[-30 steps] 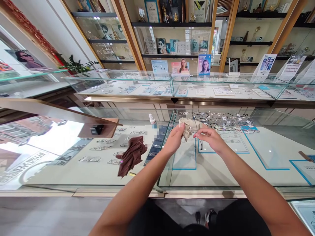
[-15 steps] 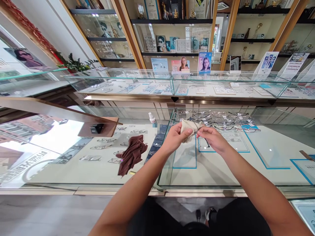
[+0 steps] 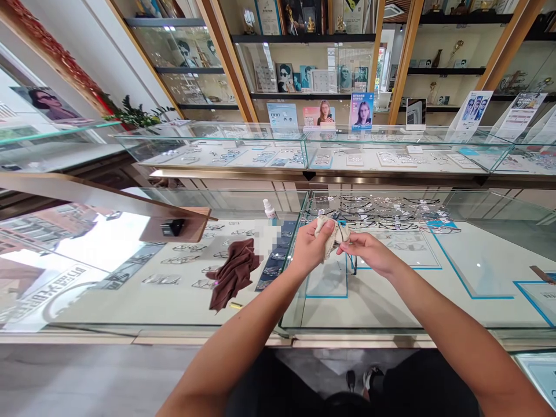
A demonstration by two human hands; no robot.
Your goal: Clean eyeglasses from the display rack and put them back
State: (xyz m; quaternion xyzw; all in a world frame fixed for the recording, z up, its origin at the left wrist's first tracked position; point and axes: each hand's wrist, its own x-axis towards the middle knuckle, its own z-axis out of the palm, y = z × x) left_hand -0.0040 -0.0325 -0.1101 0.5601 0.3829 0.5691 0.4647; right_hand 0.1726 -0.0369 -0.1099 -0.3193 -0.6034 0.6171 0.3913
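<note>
Above the glass display counter, my left hand (image 3: 309, 252) is closed with its thumb pressing a cream cloth (image 3: 330, 248). The cloth is folded against a pair of dark-framed eyeglasses (image 3: 354, 265), whose lenses are mostly hidden by it. My right hand (image 3: 369, 250) pinches the frame of the eyeglasses from the other side, and a thin dark temple hangs down below its fingers. Both hands are close together, almost touching.
On the counter to the left lie a crumpled brown cloth (image 3: 234, 272) and a white spray bottle (image 3: 269, 209). A wooden-backed mirror (image 3: 174, 226) stands farther left. Rows of eyeglasses (image 3: 395, 211) sit behind my hands. A second glass showcase (image 3: 243, 153) runs beyond.
My left hand has turned, bunching the cloth more tightly around the eyeglasses. The eyeglasses have tilted, with the temple now hanging more upright. My right hand has shifted slightly left.
</note>
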